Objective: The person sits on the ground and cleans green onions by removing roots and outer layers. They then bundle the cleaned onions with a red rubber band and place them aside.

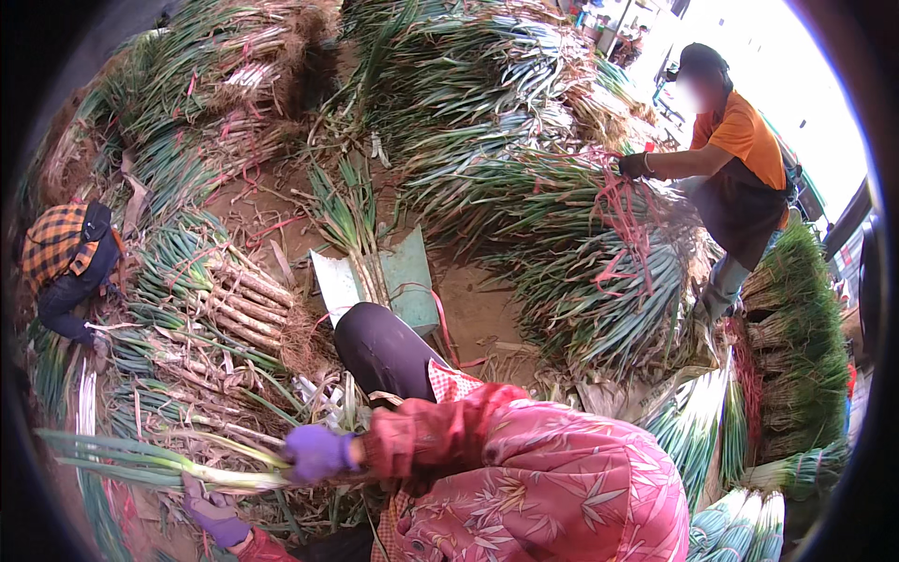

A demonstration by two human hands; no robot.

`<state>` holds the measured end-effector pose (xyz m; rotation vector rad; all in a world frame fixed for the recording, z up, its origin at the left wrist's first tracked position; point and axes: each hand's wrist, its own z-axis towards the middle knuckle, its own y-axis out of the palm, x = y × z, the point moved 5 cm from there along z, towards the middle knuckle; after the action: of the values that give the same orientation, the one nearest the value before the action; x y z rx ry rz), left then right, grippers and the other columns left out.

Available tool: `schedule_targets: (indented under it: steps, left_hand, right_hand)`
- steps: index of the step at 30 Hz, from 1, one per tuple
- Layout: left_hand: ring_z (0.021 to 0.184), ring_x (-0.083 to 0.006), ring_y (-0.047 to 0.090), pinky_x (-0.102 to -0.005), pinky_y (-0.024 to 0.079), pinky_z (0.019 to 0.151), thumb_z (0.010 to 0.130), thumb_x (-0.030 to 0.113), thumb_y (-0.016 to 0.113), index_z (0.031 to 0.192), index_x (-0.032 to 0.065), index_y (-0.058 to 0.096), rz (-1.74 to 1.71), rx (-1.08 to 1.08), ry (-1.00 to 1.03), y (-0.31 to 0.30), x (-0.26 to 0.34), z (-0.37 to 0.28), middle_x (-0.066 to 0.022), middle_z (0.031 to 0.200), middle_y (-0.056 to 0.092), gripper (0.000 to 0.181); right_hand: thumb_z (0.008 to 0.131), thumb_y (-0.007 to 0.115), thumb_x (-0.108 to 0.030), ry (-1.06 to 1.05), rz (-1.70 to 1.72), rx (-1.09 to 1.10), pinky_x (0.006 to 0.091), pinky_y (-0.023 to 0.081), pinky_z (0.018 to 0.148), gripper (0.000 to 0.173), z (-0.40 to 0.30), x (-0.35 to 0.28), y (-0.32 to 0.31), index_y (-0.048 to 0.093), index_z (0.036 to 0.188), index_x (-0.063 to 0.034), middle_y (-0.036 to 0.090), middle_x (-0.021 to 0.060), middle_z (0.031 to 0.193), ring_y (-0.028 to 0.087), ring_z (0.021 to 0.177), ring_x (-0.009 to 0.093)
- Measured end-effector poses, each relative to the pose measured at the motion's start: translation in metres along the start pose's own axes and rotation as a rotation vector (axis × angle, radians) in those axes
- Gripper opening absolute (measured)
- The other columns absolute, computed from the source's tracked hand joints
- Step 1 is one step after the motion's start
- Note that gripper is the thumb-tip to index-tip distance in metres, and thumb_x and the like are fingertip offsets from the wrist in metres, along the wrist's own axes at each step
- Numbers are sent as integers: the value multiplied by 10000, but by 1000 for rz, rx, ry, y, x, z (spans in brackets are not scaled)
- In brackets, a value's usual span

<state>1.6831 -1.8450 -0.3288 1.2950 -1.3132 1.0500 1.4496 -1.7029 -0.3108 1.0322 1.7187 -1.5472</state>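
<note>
My right hand (319, 453), in a purple glove, closes around the pale root end of a large green onion (232, 479). A yellowish outer leaf (242, 447) of it runs apart from the stalk into the same fist. My left hand (219, 516), gloved too, grips the stalk from below, where the white part turns to leaves. The green leaves point to the left edge. Peeled scraps and dry leaves (316, 509) lie under the hands. Just beyond them is a row of unpeeled green onions (246, 309) with roots on.
A metal-like sheet holder (411, 281) with a few stalks (362, 260) stands beyond my knee (383, 351). Large heaps of green onions (491, 105) rise ahead. One co-worker (744, 154) stands at right holding pink ties (621, 218); another person (70, 260) bends at left. Cleaned bundles (744, 523) lie at lower right.
</note>
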Motion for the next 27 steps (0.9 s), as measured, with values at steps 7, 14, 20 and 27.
schedule_targets:
  steps: [7,14,20,27]
  left_hand:
    - [574,-6,356,-128,318,495,940,162,424,1322,129,473,-288,218,64,-31,2,14,50,1215,524,387]
    - [855,-163,462,-271,381,715,870,196,550,1144,117,494,-233,-256,-5,12,-1,5,-9,1007,438,290]
    - [548,-149,476,-296,369,506,863,204,603,914,74,613,-760,-233,-264,40,5,18,-8,649,491,141]
    - [466,-137,504,-310,413,429,806,183,614,912,0,647,-517,-65,-199,40,10,-4,-32,621,540,214]
  right_hand:
    - [686,621,-232,49,-538,-336,431,493,574,212,-71,83,-27,656,673,-23,606,181,631,621,603,350]
    - [852,579,-223,-250,569,-194,385,513,805,467,2,51,31,477,1255,-10,621,121,1079,613,902,281]
    - [913,554,-197,63,740,-326,193,403,390,348,-1,14,24,544,1208,-12,619,48,694,554,512,58]
    - [930,527,-228,161,617,-297,193,381,367,322,-5,10,22,576,1145,7,558,15,607,522,463,68]
